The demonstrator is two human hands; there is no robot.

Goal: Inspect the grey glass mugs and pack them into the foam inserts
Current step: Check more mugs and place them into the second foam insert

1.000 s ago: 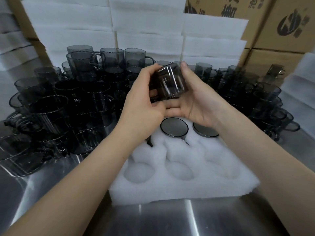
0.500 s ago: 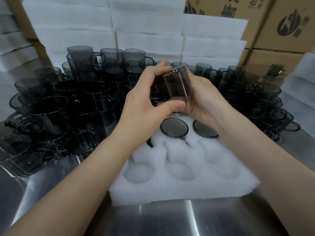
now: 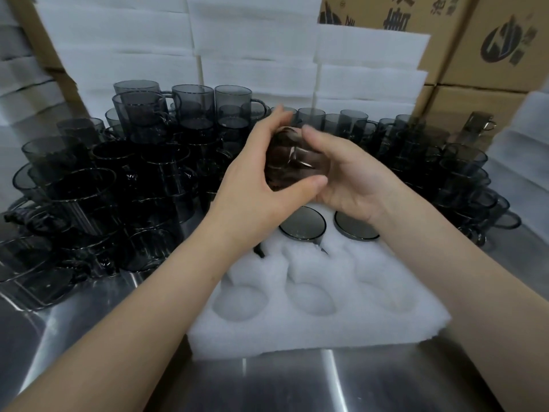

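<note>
Brushed stainless-steel surface (image 3: 297,382) is carrying the whole job. Stacked white foam slabs (image 3: 252,55) and printed brown cardboard boxes (image 3: 490,40) are standing behind it. Crowded grey glass handled mugs (image 3: 118,188) are sitting to either side, some stacked.

White foam insert with round pockets (image 3: 326,322) is lying nearest the person. Two packed grey mugs are sitting mouth-down in its far row, with flat bases (image 3: 302,226) (image 3: 355,228) showing. The near row of three pockets is lying unfilled.

Grey glass mug under inspection (image 3: 294,162) is hanging above the insert's far row, between both hands. It is blurred and tilted, so the handle's direction cannot be told.

Left hand (image 3: 252,197) is curling round the mug, fingers over the far side and thumb across the near wall. Right hand (image 3: 353,179) is cupping it from the opposite side, thumb lying on top. Both are closing narrowly on the glass.

Handling judgement: the mug is looking rigid, smooth, likely slippery, and chip-prone at rim and handle, probably of moderate weight. Gripping round the cylindrical wall is looking safest. Seating it gently is looking wiser than dropping it, keeping it off the neighbouring glass bases.
</note>
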